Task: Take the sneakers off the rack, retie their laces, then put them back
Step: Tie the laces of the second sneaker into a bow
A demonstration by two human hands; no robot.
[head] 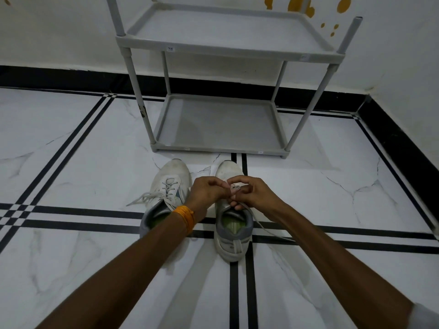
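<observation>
Two white sneakers stand side by side on the floor, toes pointing at the grey rack. The left sneaker has a loose bow, its lace ends trailing to the left. Over the right sneaker both hands work the lace: my left hand pinches one strand, my right hand pinches another near the eyelets. One lace end trails away to the right across the floor. The hands hide the middle of that shoe.
The rack's two shelves, the lower and the upper, hold nothing. It stands against a white wall with a black skirting. The floor is white marble tile with black stripes. An orange thread band circles my left wrist.
</observation>
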